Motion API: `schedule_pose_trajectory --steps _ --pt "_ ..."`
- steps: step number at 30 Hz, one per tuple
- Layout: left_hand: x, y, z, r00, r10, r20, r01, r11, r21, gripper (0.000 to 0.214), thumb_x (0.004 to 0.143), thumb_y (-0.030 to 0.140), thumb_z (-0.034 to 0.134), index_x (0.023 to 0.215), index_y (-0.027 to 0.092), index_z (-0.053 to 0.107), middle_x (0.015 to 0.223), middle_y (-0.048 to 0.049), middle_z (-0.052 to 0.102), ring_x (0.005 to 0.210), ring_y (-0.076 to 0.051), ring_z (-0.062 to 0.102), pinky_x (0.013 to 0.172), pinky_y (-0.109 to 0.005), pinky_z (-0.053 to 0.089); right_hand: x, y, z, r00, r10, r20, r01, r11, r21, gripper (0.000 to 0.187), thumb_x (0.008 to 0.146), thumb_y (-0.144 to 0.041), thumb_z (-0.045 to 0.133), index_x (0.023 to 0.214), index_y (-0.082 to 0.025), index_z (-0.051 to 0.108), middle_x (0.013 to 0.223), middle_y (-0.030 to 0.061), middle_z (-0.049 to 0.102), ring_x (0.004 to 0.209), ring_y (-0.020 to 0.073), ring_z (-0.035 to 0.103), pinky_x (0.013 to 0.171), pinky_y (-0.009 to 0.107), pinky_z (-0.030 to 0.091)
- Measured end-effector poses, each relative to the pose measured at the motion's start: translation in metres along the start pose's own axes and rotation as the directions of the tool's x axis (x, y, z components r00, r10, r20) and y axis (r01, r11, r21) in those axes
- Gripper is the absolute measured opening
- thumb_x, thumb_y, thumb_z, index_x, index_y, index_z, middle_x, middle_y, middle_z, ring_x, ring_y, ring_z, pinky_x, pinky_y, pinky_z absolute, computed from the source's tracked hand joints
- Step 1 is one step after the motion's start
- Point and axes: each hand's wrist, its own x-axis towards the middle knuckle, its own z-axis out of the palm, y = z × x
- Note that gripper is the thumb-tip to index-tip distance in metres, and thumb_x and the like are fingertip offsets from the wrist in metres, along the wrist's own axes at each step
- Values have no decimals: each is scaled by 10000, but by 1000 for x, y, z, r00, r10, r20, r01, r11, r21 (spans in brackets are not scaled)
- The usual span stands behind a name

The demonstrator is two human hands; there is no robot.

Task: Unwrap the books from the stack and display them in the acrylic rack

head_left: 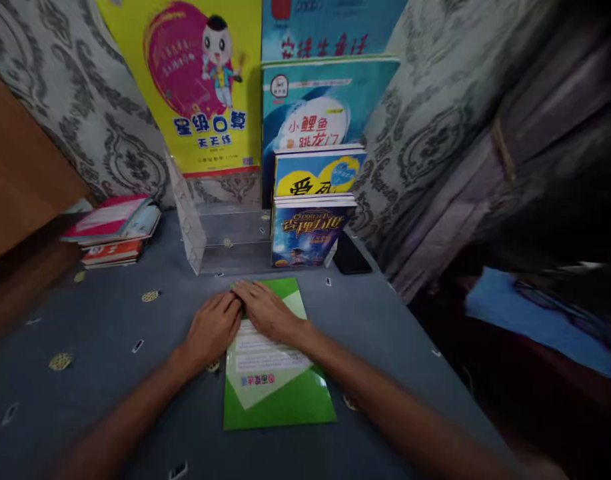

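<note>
A green book lies on the cloth-covered table, with a pale panel of small print on its cover. At its upper left edge, my left hand is closed, its fingers bent together against the edge. My right hand reaches across the upper part of the cover, its fingers together and bent over that same edge. The two hands touch there, and the fingertips are partly hidden. Behind the hands stands a clear plastic rack holding books, among them a dark blue book at the front right.
In the rack's back left is a tall yellow workbook, with a teal book on the right side. A stack of books lies at the left. A black phone rests right of the rack, near the table's right edge.
</note>
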Motion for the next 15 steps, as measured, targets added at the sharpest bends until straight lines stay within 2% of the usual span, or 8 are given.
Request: schedule_pose_trajectory --steps 5,11,15 --pt "0 0 0 1000 -18 -7 17 1000 -19 317 998 240 380 1218 198 603 1224 -96 685 1115 -237 652 972 -397 539 -13 8 -2 998 28 -63 -28 1000 8 434 989 -182 454 1421 -184 493 1452 138 559 1393 246 475 1173 497 383" --pt "-1 -1 1 1000 -14 -9 14 1000 -15 294 997 231 402 1178 181 627 1206 -104 693 1117 -250 658 950 -401 544 -37 22 -17 992 110 -57 -109 994 21 417 966 -190 472 1375 -149 546 1458 167 546 1410 267 454 1172 519 378" --pt "-1 -1 0 1000 -18 -2 18 1000 -24 308 1006 247 385 1189 183 625 1224 -107 687 1146 -254 646 938 -403 546 -60 38 -27 980 167 -106 -165 986 32 409 957 -185 472 1352 -138 568 1436 176 566 1392 274 479 1168 548 369"
